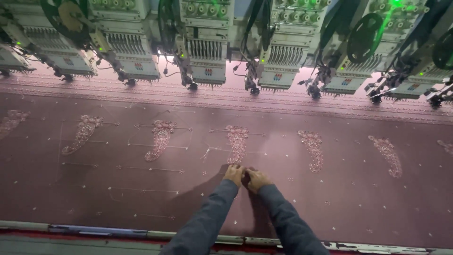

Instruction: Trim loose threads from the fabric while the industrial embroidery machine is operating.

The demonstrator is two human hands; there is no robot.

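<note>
A: What do you see on the far left?

B: Way off to the left of the fingers, the pink cloth [47, 189] has leaf shapes sewn on it. One leaf shape [84, 134] looks full. The next one [160, 139] looks full too. Thin stitched lines run beside them.

A: And the hands?

B: The left hand [234, 174] and the right hand [256, 180] sit side by side, touching, flat down on the cloth. The fingers are bunched close together. They seem to pinch or press something tiny, but I cannot tell what. It is too small.

A: What is just past the fingertips?

B: The middle leaf shape [237, 143]. Its bottom tip is right at the fingers. I think the hands are fixing a small spot there.

A: And to the right?

B: Two more sewn leaves [314, 150], well away from the fingers.

A: Is the sewing done?

B: The leaves look done, I think. The sewing machine heads [206, 61] hang above, far beyond the fingers, over the top edge of the cloth. The cloth is not off the frame yet.
</note>
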